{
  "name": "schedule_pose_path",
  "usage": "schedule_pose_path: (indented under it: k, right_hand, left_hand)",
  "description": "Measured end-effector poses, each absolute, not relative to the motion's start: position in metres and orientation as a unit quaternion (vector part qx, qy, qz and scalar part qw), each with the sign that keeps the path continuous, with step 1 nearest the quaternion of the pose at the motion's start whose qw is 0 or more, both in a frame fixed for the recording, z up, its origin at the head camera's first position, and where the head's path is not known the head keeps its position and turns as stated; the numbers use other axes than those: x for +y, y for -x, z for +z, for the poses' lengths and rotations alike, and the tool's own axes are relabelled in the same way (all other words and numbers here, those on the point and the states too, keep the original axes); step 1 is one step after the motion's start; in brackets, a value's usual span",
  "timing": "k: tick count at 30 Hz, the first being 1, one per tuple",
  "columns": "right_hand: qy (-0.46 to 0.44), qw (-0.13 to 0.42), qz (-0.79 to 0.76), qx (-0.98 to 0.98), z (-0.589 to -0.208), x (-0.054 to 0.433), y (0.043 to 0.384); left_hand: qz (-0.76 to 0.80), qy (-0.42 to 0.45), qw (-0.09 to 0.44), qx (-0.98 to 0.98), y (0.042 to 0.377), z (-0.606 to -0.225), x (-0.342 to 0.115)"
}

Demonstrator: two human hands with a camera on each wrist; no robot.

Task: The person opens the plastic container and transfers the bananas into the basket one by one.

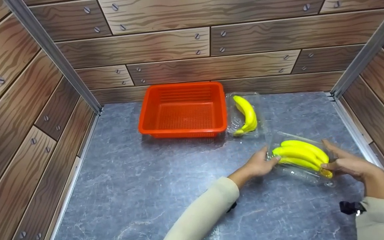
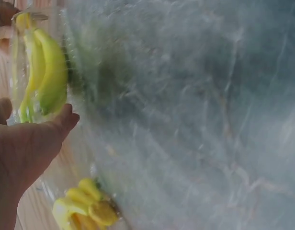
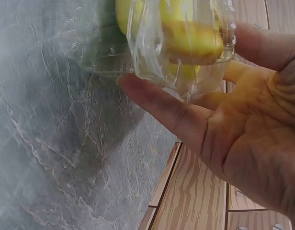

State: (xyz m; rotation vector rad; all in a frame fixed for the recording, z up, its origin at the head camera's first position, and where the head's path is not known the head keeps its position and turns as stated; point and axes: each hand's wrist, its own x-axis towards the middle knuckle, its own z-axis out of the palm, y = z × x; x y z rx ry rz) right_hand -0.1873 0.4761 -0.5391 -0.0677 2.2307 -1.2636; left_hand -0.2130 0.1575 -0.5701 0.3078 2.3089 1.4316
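A clear plastic clamshell pack [image 1: 292,175] with several yellow bananas [image 1: 297,155] inside is held between both hands at the right of the table. My left hand [image 1: 260,163] pinches its left end, thumb over the near edge. At the other end my right hand [image 1: 352,166] grips the pack, thumb on top near the brownish banana tips. From the right wrist view, fingers [image 3: 162,108] reach under the crinkled plastic. A second clear pack [image 1: 260,100] with yellow bananas [image 1: 250,116] lies farther back.
An orange-red plastic basket [image 1: 183,130] with mesh sides stands against the back wall, directly left of the second pack. Wood-patterned walls [image 1: 172,50] with metal corner rails enclose the grey marbled table [image 1: 118,186] at the back and both sides.
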Motion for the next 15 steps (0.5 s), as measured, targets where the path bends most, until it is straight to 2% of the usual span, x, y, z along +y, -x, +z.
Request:
schedule_pose_path:
  k: [6, 15]
  right_hand:
    - [0.03, 0.283, -0.468, 0.837, -0.5406, 0.4744, 0.1869]
    - [0.019, 0.284, -0.467, 0.837, -0.5403, 0.4761, 0.185]
  left_hand:
    - [0.522, -0.063, 0.21, 0.824, 0.2072, -0.5742, 0.162]
    - [0.541, -0.029, 0.194, 0.818, 0.2026, -0.5755, 0.1673]
